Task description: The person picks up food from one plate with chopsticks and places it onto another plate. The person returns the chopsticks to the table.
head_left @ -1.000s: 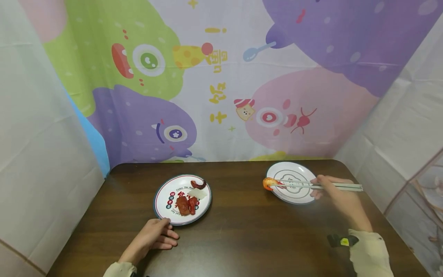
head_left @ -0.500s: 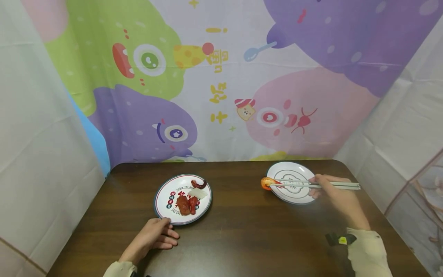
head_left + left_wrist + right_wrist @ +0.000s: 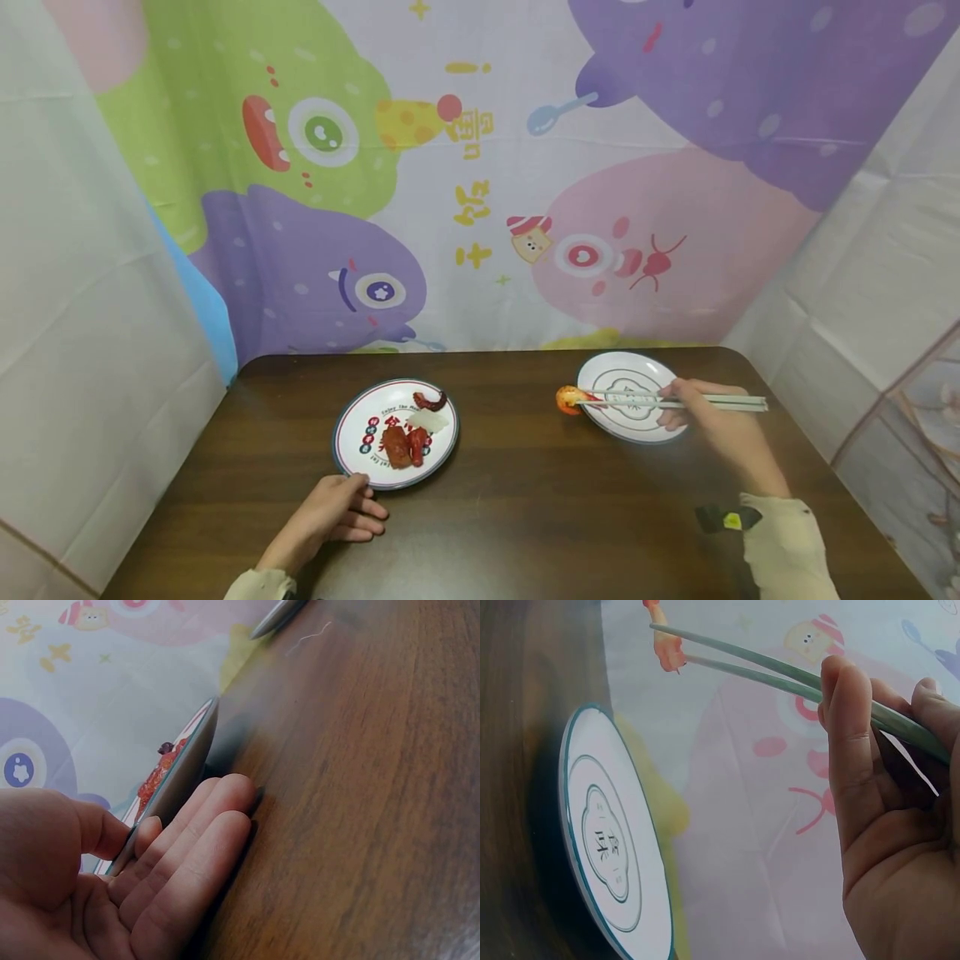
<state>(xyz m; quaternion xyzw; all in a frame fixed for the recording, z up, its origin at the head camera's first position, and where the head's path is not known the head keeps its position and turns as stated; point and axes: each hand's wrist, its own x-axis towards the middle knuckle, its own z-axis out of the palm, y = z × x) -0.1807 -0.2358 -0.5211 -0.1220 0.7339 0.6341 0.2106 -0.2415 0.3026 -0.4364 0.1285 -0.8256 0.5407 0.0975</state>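
My left hand (image 3: 333,510) pinches the near rim of a white plate (image 3: 354,446) with a dark edge, thumb on top and forefinger beneath in the left wrist view. On that plate lie two reddish-brown meat-like pieces (image 3: 396,447), a pale slice (image 3: 427,420) and a curled dark-red piece (image 3: 430,402) like a tentacle. A pair of pale green chopsticks (image 3: 738,403) is held in my right hand (image 3: 723,425). Their tips grip an orange-red shrimp (image 3: 568,400), raised beside the left edge of a second white plate (image 3: 622,365), which carries no food.
Both plates stand on a dark brown wooden table (image 3: 495,517). A cartoon-printed cloth (image 3: 480,317) hangs behind the far edge. White cloth walls (image 3: 847,308) close in the left and right sides.
My right hand has moved slightly left, taking the chopsticks and shrimp past the left edge of the right-hand plate. The left hand and its plate have stayed still.
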